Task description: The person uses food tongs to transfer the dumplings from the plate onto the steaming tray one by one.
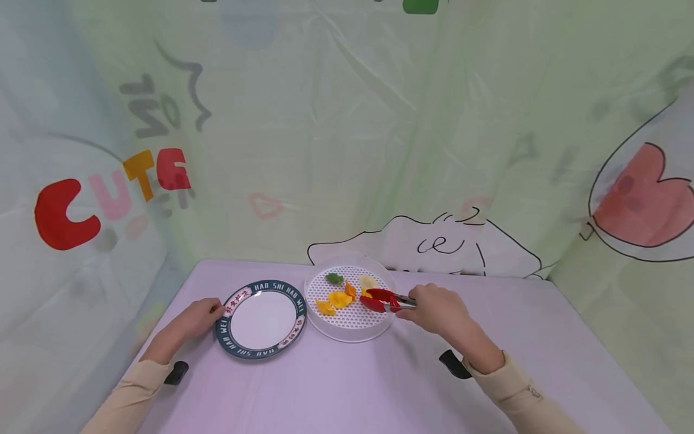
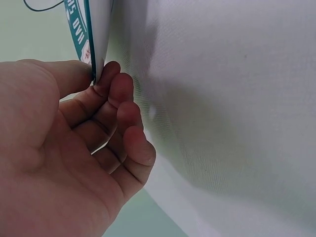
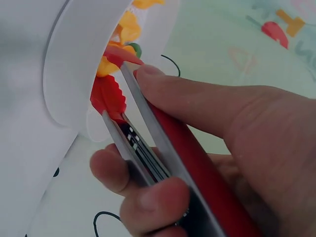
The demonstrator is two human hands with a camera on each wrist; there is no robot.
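Note:
My left hand (image 1: 199, 316) pinches the left rim of a white plate (image 1: 262, 320) with a dark green lettered border, thumb on one face and fingertips on the other. My right hand (image 1: 438, 306) grips red-and-silver tongs (image 3: 173, 131). Their red tips reach inside a round white perforated steamer tray (image 1: 349, 335), at a yellow piece (image 3: 105, 68); whether they clamp it I cannot tell. Also in the tray are yellow-orange pieces (image 1: 340, 299), an orange piece (image 1: 350, 290), a pale round piece (image 1: 368, 282) and a green piece (image 1: 334, 278).
Plate and tray stand side by side on a table with a pale lilac cloth (image 1: 303, 392). Light printed curtains (image 1: 244, 150) hang close behind and at both sides. Black straps or mounts (image 1: 454, 364) show near both wrists.

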